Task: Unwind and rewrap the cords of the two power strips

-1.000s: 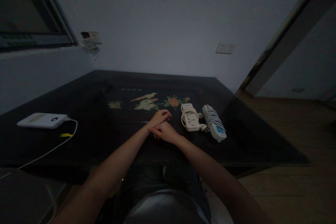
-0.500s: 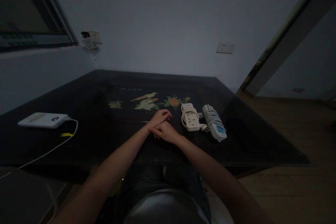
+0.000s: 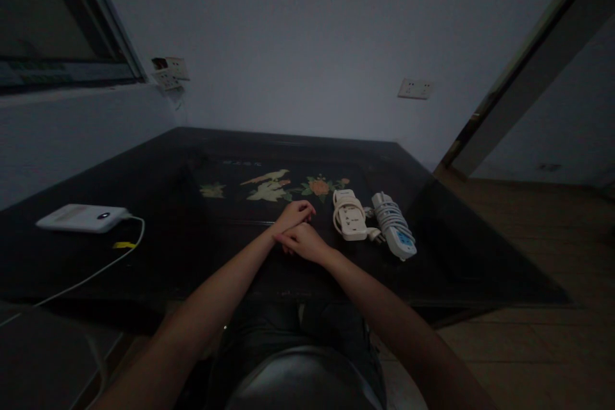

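Note:
My left hand rests on the dark tabletop, its fingers loosely curled with nothing visible in them. Across its wrist lies my right hand, fingers bent inward and touching the left wrist; no object shows in it either. Just right of both hands is a white power strip with its cord wrapped around it. Beside that one lies a second power strip, white with a blue socket face, wound in grey cord. A white plug lies between the two strips.
The black table bears a painted bird and flowers. At its left sits a white power bank with a white cable running off the near edge. Wall sockets are mounted behind the table.
The view has shifted very slightly. My hands and the things on the table stay in place.

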Action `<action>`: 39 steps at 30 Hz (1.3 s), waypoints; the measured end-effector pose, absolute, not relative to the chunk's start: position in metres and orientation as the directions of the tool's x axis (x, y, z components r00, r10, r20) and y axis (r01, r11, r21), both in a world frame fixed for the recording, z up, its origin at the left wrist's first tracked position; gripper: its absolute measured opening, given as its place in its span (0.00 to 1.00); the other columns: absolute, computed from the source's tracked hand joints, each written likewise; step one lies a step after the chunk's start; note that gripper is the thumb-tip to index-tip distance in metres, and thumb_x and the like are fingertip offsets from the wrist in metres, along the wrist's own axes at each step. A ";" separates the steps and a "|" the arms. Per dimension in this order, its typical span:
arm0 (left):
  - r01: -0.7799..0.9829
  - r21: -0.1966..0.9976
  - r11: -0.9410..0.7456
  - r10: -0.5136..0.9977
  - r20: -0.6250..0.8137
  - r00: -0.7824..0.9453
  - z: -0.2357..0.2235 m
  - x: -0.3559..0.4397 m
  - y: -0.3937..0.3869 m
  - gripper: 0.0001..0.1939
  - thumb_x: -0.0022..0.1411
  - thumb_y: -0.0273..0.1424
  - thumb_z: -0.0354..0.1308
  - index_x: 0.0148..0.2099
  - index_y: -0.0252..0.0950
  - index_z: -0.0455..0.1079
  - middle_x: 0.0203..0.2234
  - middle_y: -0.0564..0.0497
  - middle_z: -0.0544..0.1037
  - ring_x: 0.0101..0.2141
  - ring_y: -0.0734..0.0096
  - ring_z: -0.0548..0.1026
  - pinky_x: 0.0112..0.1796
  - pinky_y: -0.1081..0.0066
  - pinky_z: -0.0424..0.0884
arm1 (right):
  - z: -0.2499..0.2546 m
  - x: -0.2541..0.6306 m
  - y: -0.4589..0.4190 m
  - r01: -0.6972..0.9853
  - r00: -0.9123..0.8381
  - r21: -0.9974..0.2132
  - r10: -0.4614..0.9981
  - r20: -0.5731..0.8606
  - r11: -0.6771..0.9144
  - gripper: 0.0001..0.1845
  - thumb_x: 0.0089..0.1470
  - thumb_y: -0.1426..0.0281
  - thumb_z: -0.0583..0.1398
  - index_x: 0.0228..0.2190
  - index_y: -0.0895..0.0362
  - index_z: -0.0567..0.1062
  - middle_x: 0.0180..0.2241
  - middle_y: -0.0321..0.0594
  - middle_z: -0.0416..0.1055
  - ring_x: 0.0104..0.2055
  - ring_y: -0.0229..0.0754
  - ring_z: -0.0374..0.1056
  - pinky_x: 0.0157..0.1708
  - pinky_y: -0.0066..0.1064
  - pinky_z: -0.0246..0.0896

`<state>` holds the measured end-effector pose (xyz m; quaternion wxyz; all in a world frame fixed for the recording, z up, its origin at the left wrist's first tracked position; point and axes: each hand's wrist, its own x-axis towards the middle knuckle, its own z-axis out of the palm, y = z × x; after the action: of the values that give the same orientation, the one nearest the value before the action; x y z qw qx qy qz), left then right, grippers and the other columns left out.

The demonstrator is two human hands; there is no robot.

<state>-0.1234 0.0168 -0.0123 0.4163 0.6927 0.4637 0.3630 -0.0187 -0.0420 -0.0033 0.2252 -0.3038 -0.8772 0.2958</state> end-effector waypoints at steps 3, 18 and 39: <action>0.342 0.912 -0.227 0.944 0.121 0.306 -0.012 -0.123 0.017 0.10 0.57 0.32 0.50 0.30 0.33 0.69 0.19 0.55 0.69 0.22 0.76 0.67 0.25 0.76 0.62 | -0.004 -0.019 -0.042 0.399 -0.713 -0.655 0.666 0.219 0.642 0.29 0.61 0.56 0.51 0.19 0.60 0.76 0.16 0.35 0.68 0.21 0.31 0.62 0.26 0.23 0.49; 0.347 0.911 -0.225 0.944 0.116 0.308 -0.013 -0.123 0.018 0.10 0.58 0.32 0.50 0.30 0.33 0.69 0.19 0.55 0.69 0.22 0.76 0.67 0.25 0.77 0.62 | -0.003 -0.019 -0.042 0.404 -0.718 -0.640 0.660 0.220 0.653 0.28 0.61 0.57 0.52 0.19 0.60 0.76 0.15 0.34 0.67 0.20 0.31 0.62 0.26 0.23 0.49; 0.332 0.919 -0.214 0.945 0.109 0.308 -0.010 -0.122 0.016 0.09 0.57 0.32 0.51 0.30 0.33 0.69 0.19 0.55 0.69 0.22 0.76 0.67 0.26 0.76 0.62 | -0.003 -0.019 -0.043 0.406 -0.716 -0.630 0.659 0.230 0.662 0.29 0.61 0.55 0.51 0.19 0.59 0.76 0.15 0.34 0.68 0.21 0.31 0.63 0.27 0.23 0.50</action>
<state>-0.1223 0.0157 -0.0102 0.4224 0.6896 0.4631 0.3627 -0.0188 -0.0427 -0.0026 0.2258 -0.3015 -0.8831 0.2796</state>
